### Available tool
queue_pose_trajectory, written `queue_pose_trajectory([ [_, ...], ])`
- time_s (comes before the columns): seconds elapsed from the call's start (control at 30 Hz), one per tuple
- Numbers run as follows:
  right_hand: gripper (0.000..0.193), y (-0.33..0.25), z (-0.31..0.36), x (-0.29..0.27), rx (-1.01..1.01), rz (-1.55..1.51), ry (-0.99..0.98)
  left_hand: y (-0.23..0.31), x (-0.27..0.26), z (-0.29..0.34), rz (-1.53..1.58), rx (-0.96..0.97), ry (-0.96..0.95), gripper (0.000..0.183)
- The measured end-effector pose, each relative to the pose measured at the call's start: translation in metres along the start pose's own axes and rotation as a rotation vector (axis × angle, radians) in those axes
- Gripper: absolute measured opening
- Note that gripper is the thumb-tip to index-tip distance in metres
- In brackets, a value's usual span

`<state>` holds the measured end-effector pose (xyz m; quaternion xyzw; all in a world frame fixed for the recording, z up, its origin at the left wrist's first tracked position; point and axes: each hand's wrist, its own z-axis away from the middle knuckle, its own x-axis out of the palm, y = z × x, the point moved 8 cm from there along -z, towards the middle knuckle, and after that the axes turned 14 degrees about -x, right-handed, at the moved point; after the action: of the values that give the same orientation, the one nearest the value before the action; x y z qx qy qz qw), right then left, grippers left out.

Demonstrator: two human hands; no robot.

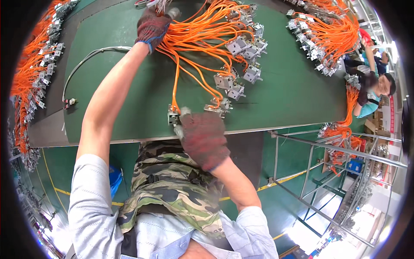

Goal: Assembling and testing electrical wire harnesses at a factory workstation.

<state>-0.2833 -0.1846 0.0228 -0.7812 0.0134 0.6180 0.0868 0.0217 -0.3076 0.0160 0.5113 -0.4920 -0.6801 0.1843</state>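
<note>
My left hand (pixel 153 28), in a dark red knit glove with grey fingertips, is closed around the gathered end of an orange cable bundle (pixel 194 36) near the table's far side. The cables fan out to the right and end in several silvery metal connectors (pixel 243 47). One cable runs toward the near edge to a single metal connector (pixel 173 115). My gloved right hand (pixel 203 139) is right beside that connector, its fingertips at the connector's right side. Motion blurs this hand, so its grip is unclear. Another connector (pixel 218 106) lies just beyond the right hand.
The green table top (pixel 293 95) carries a grey cable (pixel 86 56) with a small plug at left. More orange cable bundles lie at the far left (pixel 32 73) and far right (pixel 330 34). A metal tube frame (pixel 310 151) stands at right. Another person (pixel 371 93) is beyond the table's right end.
</note>
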Motion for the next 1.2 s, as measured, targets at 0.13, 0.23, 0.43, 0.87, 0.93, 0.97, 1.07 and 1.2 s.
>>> queue_pose_trajectory([
  [0.13,0.079,0.04,0.043,-0.031,0.183,-0.265,0.24,-0.012,-0.038,0.072,-0.033,0.188,0.094,0.094],
  [0.23,0.093,0.067,0.062,-0.027,0.349,-0.215,0.37,-0.021,-0.034,0.184,0.081,0.287,-0.233,0.093],
  [0.43,0.079,0.084,0.057,0.007,0.469,-0.619,0.412,0.003,-0.008,0.243,0.027,0.397,-0.354,0.081],
  [0.87,0.038,0.011,0.026,0.024,0.049,-0.07,-0.045,0.05,0.002,0.243,-0.629,1.041,-0.121,0.052],
  [0.93,0.044,0.022,0.031,0.004,0.168,-0.301,0.068,0.033,0.036,0.239,-0.891,1.057,-0.494,0.028],
  [0.97,0.044,0.028,0.042,-0.003,0.171,-0.299,0.068,0.032,0.039,0.238,-0.888,1.06,-0.495,0.028],
  [1.07,0.048,0.068,0.071,-0.052,0.249,-0.406,0.446,0.024,0.039,0.229,-0.94,1.047,-0.592,0.024],
  [1.2,0.046,0.143,0.084,-0.005,0.575,-0.368,0.545,0.021,0.03,0.224,-0.732,1.05,-0.609,0.021],
])
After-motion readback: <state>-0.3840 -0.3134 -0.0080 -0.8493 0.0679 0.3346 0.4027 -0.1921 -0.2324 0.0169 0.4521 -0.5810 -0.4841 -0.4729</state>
